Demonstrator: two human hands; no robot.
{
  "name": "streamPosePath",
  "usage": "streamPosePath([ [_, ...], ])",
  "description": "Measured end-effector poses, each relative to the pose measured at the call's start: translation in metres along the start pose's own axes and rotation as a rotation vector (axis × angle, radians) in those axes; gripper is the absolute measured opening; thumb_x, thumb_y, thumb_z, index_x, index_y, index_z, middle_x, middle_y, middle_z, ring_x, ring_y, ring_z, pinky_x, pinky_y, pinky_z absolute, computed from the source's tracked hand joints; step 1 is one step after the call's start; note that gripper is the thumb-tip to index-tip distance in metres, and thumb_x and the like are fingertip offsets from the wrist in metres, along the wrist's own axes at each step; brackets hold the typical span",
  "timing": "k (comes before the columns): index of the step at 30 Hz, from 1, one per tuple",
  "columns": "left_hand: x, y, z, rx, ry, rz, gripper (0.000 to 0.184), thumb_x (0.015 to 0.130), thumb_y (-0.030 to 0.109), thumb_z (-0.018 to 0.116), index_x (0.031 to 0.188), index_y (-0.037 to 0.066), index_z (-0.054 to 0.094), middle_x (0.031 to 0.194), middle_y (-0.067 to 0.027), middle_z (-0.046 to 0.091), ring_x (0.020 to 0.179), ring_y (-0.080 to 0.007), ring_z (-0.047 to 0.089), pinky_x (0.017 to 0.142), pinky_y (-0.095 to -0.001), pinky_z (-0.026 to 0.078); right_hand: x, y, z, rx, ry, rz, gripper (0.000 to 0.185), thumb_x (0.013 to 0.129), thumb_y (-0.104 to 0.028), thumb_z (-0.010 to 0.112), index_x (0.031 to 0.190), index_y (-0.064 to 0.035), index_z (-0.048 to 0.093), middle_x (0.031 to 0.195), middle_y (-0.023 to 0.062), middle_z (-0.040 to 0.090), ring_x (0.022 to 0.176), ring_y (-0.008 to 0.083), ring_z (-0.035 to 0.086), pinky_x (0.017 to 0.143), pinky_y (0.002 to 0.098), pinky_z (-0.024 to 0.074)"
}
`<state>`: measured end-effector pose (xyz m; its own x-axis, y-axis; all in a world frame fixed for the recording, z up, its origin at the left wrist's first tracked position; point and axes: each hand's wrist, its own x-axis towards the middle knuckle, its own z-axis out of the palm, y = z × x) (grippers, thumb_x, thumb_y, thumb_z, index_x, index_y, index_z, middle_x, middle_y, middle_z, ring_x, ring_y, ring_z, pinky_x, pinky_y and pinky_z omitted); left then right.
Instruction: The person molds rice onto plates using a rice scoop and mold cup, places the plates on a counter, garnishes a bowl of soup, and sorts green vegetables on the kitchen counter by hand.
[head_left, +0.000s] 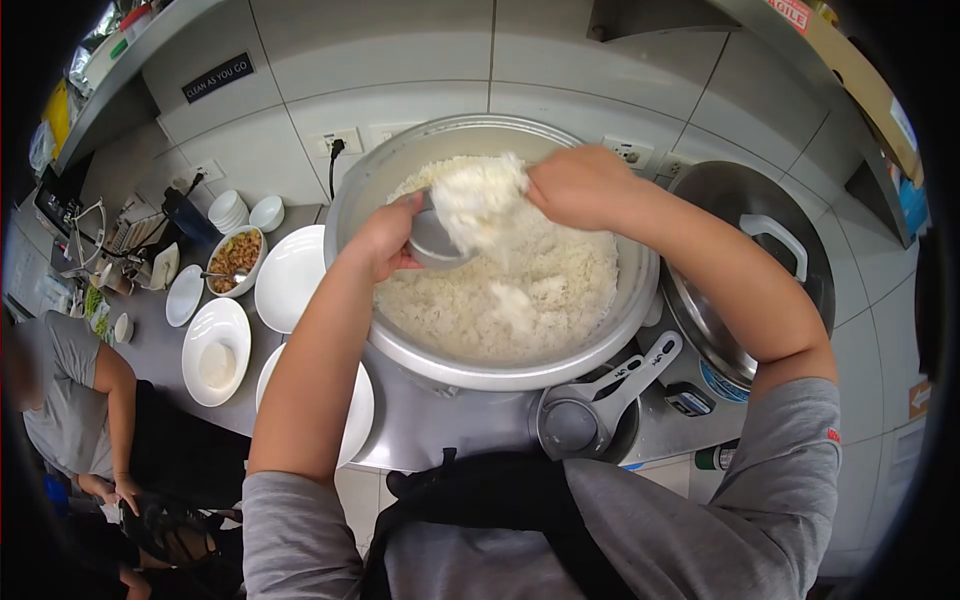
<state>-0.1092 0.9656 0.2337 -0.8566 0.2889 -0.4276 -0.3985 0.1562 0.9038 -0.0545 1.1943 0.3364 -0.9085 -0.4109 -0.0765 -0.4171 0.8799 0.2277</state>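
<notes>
A large metal pot (pixel 480 378) of cooked white rice (pixel 460 320) stands in front of me. Over the rice, my left hand (pixel 385 238) is closed around a small round grey cup (pixel 435 243), tilted with its mouth towards the right. My right hand (pixel 580 187) is closed in a fist at the far side of the pot. From that fist a utensil heaped with rice (pixel 482 195) reaches over the cup. Rice covers the utensil and motion blurs it, so its shape is hidden.
White plates (pixel 290 275) stand left of the pot, one plate (pixel 213 335) bearing a rice mound. Beyond are a bowl of chopped food (pixel 240 262) and stacked bowls (pixel 228 210). Measuring cups (pixel 575 422) and a lidded pot (pixel 815 290) sit right. Another person (pixel 75 400) stands left.
</notes>
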Motion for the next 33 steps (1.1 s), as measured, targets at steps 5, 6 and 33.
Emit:
streamPosePath([
  [5, -0.007, 0.004, -0.003, -0.266, -0.116, 0.005, 0.053, 0.101, 0.045, 0.025, 0.133, 0.005, 0.04, 0.119, -0.0131, 0.057, 0.101, -0.0256, 0.063, 0.084, -0.041, 0.054, 0.037, -0.008, 0.027, -0.126, 0.542, -0.002, 0.03, 0.097, -0.026, 0.04, 0.087, -0.0026, 0.057, 0.074, 0.0124, 0.066, 0.062, 0.0286, 0.065, 0.056, 0.0395, 0.0508],
  [6, -0.008, 0.004, -0.003, -0.267, -0.109, 0.0, 0.053, 0.101, 0.045, 0.025, 0.133, 0.005, 0.04, 0.119, -0.0131, 0.057, 0.101, -0.0256, 0.063, 0.084, -0.041, 0.054, 0.045, -0.005, 0.025, -0.087, 0.481, 0.114, 0.031, 0.096, -0.028, 0.042, 0.088, -0.0028, 0.058, 0.075, 0.0126, 0.066, 0.065, 0.0289, 0.065, 0.057, 0.0407, 0.0511],
  [33, -0.001, 0.003, -0.003, -0.149, 0.222, 0.44, 0.046, 0.102, 0.041, 0.024, 0.139, 0.015, 0.035, 0.126, -0.0056, 0.053, 0.109, -0.0182, 0.058, 0.087, -0.0387, 0.052, -0.037, -0.064, 0.059, 0.148, -0.339, -0.191, 0.045, 0.096, -0.038, 0.041, 0.084, -0.0041, 0.068, 0.078, 0.0141, 0.067, 0.077, 0.0328, 0.065, 0.069, 0.0436, 0.0507],
])
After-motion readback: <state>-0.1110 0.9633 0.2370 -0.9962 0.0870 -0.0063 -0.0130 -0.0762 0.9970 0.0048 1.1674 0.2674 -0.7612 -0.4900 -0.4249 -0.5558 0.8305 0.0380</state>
